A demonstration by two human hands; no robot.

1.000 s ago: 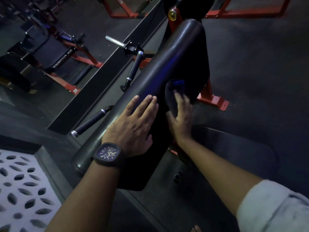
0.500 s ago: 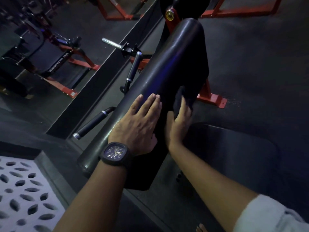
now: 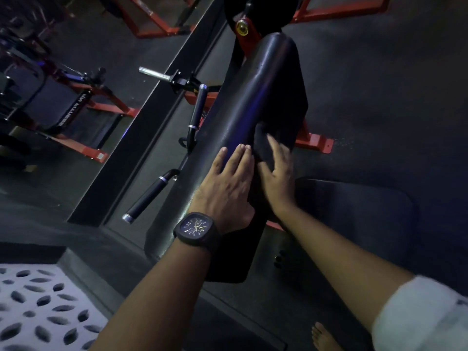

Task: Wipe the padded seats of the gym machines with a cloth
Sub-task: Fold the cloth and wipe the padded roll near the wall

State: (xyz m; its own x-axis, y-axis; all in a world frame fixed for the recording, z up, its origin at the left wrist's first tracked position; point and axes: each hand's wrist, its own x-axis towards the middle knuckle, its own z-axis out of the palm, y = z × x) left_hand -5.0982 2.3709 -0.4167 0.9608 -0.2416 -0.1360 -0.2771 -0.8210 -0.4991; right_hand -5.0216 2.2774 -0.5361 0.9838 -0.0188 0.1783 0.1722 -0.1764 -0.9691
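Observation:
A long black padded rest (image 3: pixel 255 97) slopes away from me on a red-framed machine. My left hand (image 3: pixel 228 181), with a dark watch on the wrist, lies flat on the pad's top, fingers straight. Just to its right, my right hand (image 3: pixel 277 171) presses a dark cloth (image 3: pixel 260 143) against the pad's right flank with straight fingers. The cloth is nearly the pad's colour and partly hidden under the hand. A second black padded seat (image 3: pixel 354 214) lies lower, to the right.
Two black handles (image 3: pixel 149 196) and a chrome peg (image 3: pixel 154 74) stick out left of the pad. A mirror wall (image 3: pixel 50 97) on the left reflects another machine. The red base foot (image 3: pixel 316 144) sits on dark floor. A patterned white panel (image 3: pixel 30 307) is at bottom left, and my bare toes (image 3: pixel 323 336) at the bottom.
My right hand with the cloth slid down the pad's right side towards me, then a little back up. The left hand stayed flat on the pad.

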